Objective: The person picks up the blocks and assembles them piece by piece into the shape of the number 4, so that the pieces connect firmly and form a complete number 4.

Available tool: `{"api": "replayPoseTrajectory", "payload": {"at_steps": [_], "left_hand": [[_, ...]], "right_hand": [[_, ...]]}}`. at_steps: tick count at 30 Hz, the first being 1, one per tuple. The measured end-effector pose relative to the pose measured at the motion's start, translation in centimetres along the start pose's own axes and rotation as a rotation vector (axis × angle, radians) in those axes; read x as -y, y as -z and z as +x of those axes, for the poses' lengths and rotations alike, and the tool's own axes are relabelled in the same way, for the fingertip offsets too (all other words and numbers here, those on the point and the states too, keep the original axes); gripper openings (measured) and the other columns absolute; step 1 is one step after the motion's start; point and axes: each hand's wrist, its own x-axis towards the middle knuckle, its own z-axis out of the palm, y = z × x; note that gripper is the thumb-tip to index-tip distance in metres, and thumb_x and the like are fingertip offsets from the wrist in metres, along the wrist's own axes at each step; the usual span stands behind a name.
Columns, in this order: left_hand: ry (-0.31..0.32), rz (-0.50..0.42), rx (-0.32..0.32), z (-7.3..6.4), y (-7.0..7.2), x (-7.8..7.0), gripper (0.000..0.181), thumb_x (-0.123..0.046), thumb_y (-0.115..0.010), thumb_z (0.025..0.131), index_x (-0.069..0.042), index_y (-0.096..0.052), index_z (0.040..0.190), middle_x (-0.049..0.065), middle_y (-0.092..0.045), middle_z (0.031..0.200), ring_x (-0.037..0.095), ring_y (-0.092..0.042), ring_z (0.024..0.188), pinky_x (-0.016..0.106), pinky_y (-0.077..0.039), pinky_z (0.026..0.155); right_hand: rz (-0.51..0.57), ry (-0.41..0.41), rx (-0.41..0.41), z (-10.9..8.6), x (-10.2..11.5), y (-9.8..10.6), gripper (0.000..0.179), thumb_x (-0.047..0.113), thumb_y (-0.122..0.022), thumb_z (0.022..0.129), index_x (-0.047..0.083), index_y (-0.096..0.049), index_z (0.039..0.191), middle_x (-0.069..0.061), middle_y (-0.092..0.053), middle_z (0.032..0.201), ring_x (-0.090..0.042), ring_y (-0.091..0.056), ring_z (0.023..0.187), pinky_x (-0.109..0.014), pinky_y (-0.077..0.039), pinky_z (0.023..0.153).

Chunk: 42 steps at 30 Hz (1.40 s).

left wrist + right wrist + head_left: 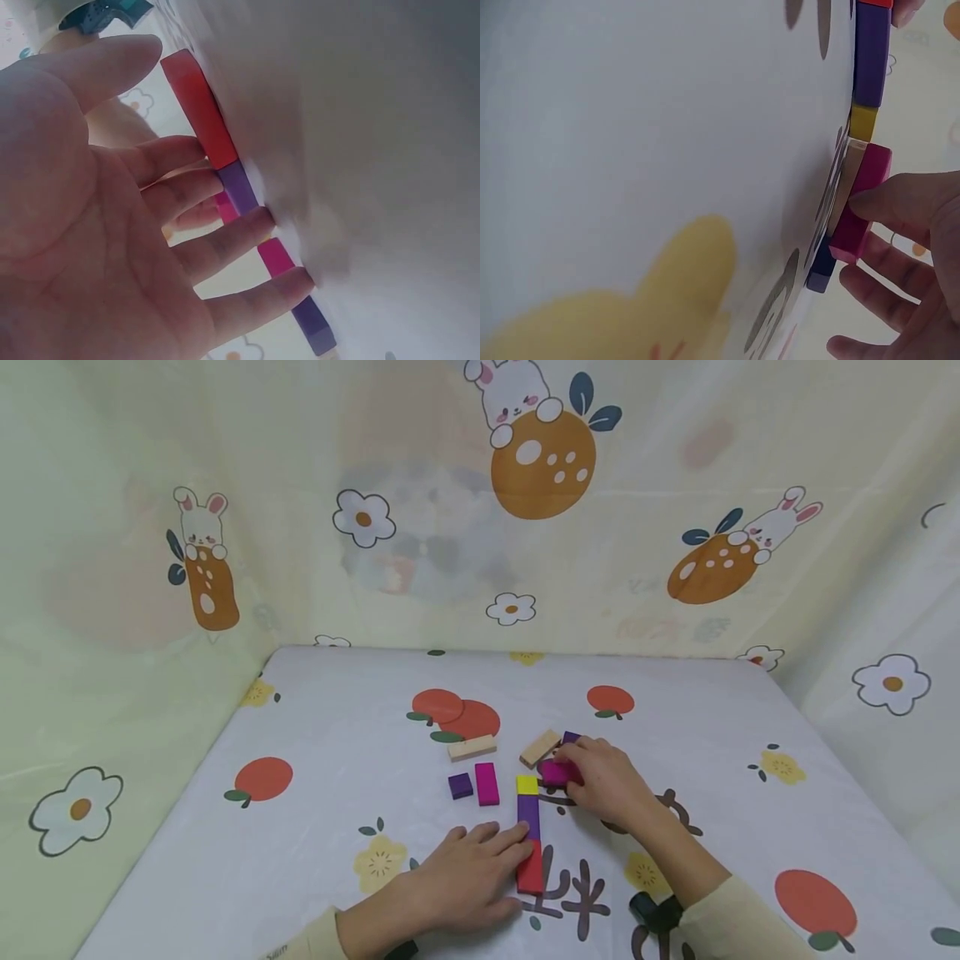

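Note:
A row of blocks runs along the table in the head view: a red block (530,870) nearest, a purple block (528,816) beyond it, then a yellow block (527,785). My left hand (472,872) lies beside this row, its fingers extended and the fingertips right at the red and purple blocks. Between thumb and fingers, my right hand (609,779) pinches a magenta block (861,202), right of the row's far end. Close by are a plain wooden block (540,748) and a dark purple block (571,737), which the right hand partly covers.
Left of the row lie another magenta block (487,784), a small dark purple block (461,786) and a second wooden block (472,748). The white tablecloth (315,860) has printed fruit and flowers. Patterned curtains (427,568) enclose the table's back and sides.

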Motion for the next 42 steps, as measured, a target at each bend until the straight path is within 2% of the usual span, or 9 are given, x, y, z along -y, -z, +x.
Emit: {"api": "replayPoseTrajectory", "payload": {"at_steps": [12, 19, 28, 42], "left_hand": [[0.011, -0.023, 0.007, -0.07, 0.20, -0.12, 0.074, -0.051, -0.069, 0.094, -0.034, -0.039, 0.160, -0.014, -0.032, 0.168, 0.024, -0.040, 0.151, 0.057, -0.042, 0.115], [0.012, -0.018, 0.002, -0.08, 0.16, -0.16, 0.075, -0.051, -0.069, 0.093, -0.034, -0.039, 0.160, -0.014, -0.033, 0.168, 0.024, -0.041, 0.150, 0.058, -0.043, 0.115], [-0.003, 0.005, -0.015, -0.11, -0.01, -0.04, 0.073, -0.053, -0.067, 0.095, -0.033, -0.040, 0.159, -0.013, -0.033, 0.168, 0.023, -0.041, 0.150, 0.056, -0.043, 0.114], [0.002, 0.001, -0.007, -0.04, 0.04, -0.02, 0.073, -0.053, -0.068, 0.094, -0.033, -0.040, 0.159, -0.014, -0.033, 0.168, 0.023, -0.041, 0.150, 0.056, -0.043, 0.115]], "right_hand": [[0.028, -0.025, 0.030, -0.26, -0.17, -0.42, 0.034, 0.016, -0.080, 0.085, 0.015, -0.070, 0.117, -0.005, -0.068, 0.105, -0.023, -0.059, 0.096, -0.042, -0.059, 0.085], [0.037, -0.014, 0.053, -0.36, 0.06, -0.44, 0.035, 0.016, -0.082, 0.084, 0.015, -0.070, 0.117, -0.006, -0.068, 0.107, -0.023, -0.060, 0.097, -0.044, -0.060, 0.088], [0.040, 0.002, 0.065, -0.26, 0.21, -0.61, 0.034, 0.015, -0.083, 0.082, 0.014, -0.071, 0.114, -0.005, -0.067, 0.101, -0.021, -0.059, 0.093, -0.042, -0.060, 0.085], [0.045, -0.010, 0.091, -0.23, 0.51, -0.91, 0.038, 0.017, -0.085, 0.082, 0.014, -0.072, 0.117, -0.004, -0.066, 0.100, -0.020, -0.059, 0.094, -0.041, -0.060, 0.085]]}}
